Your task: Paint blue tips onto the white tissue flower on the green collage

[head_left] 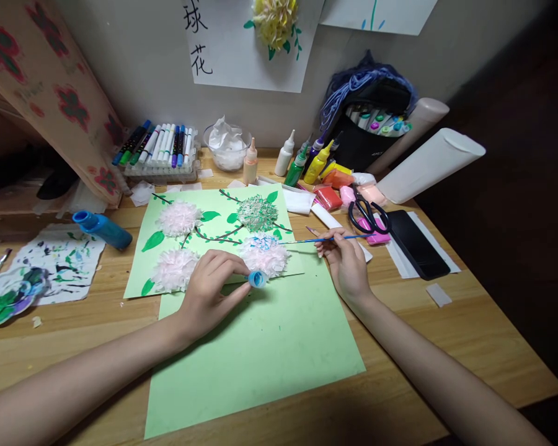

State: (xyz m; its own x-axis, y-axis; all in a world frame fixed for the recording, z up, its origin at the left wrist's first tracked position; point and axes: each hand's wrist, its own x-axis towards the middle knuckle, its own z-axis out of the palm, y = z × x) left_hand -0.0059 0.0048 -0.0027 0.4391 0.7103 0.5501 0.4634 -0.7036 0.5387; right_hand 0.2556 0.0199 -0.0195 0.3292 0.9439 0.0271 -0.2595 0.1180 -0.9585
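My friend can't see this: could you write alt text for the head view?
A person's right hand holds a thin brush at a pale fluffy flower dabbed with blue, while the left hand holds a small blue cap. Three more flowers share its green sheet.

two hands (214,288), five ruffled flowers (174,271), one phone (418,244)

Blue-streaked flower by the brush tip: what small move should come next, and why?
Probably dab more blue onto the lower petals: this flower shows blue streaks only near its top, and its lower part looks pale. The right hand holds the brush, tip at the flower, and the left hand holds a small blue cap close by.
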